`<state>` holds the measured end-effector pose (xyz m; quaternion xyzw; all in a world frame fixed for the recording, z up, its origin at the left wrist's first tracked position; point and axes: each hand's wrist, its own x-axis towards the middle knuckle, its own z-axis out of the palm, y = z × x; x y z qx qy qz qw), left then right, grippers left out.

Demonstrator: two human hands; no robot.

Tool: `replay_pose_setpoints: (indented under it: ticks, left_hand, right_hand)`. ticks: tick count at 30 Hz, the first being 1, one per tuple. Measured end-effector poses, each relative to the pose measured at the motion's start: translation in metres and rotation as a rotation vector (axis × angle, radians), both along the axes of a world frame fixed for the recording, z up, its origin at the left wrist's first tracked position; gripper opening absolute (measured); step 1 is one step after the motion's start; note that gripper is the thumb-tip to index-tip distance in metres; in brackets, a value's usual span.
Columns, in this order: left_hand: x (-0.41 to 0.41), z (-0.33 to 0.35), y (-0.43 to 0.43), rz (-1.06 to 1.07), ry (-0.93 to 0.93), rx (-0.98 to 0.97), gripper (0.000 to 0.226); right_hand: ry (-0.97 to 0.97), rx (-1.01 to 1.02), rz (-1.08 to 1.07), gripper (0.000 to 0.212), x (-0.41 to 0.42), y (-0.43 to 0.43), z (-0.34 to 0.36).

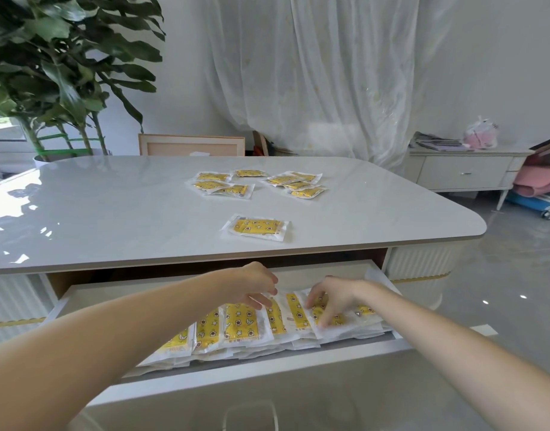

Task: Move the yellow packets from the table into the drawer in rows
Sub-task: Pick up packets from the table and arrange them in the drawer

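Observation:
The open drawer point(161, 290) under the table top holds a row of several overlapping yellow packets point(241, 321) in clear wrappers. Both hands are inside it. My left hand point(255, 283) rests its fingertips on a packet near the row's middle. My right hand point(333, 300) presses spread fingers on a packet point(329, 318) at the right end. Neither hand lifts a packet. On the glossy white table point(112, 213) one yellow packet point(256, 228) lies alone near the front edge. Two loose clusters of packets lie farther back, one at left point(221, 185) and one at right point(298, 183).
A large leafy plant point(59, 73) stands at the far left behind the table. A framed board point(191, 145) leans behind the table. A low white cabinet point(463, 171) with a pink bag sits at the right, by white curtains. A drawer front point(267, 399) is below.

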<state>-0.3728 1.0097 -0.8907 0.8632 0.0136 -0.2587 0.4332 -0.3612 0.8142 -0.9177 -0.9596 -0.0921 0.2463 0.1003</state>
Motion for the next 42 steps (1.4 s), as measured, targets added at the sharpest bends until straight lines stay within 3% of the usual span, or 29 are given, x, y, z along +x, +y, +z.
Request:
replay_pose_setpoints:
  ticks: [5, 13, 16, 21, 26, 29, 33, 36, 42]
  left_hand:
    - [-0.005, 0.004, 0.006, -0.038, -0.021, 0.039, 0.043]
    - [-0.011, 0.012, 0.019, -0.109, -0.106, 0.128, 0.042]
    - [-0.011, 0.016, 0.024, -0.120, -0.165, 0.181, 0.039]
    - [-0.014, 0.031, 0.037, -0.123, -0.239, 0.222, 0.031]
    - [-0.012, 0.045, 0.055, -0.017, -0.317, 0.259, 0.039]
    - [-0.011, 0.051, 0.062, 0.103, -0.519, 0.310, 0.043]
    - [-0.009, 0.054, 0.069, 0.197, -0.692, 0.377, 0.032]
    - [-0.006, 0.052, 0.071, 0.182, -0.765, 0.418, 0.022]
    - [0.011, 0.037, 0.066, -0.005, -0.753, 0.649, 0.047]
  right_hand:
    - [-0.061, -0.227, 0.159, 0.083, -0.007, -0.001, -0.001]
    - [-0.149, -0.316, 0.208, 0.079, -0.012, -0.002, -0.003]
    - [-0.202, -0.193, 0.201, 0.057, -0.013, 0.008, 0.012]
    - [-0.308, 0.191, 0.178, 0.023, -0.021, 0.030, 0.056]
    - [-0.550, 0.482, 0.073, 0.010, -0.014, 0.044, 0.086]
    - [-0.700, 0.505, -0.020, 0.016, 0.001, 0.052, 0.087]
    - [-0.459, 0.367, -0.029, 0.040, 0.025, 0.068, 0.067]
    - [-0.407, 0.468, -0.078, 0.044, 0.034, 0.081, 0.066]
    - [-0.441, 0.632, -0.198, 0.056, 0.059, 0.084, 0.076]
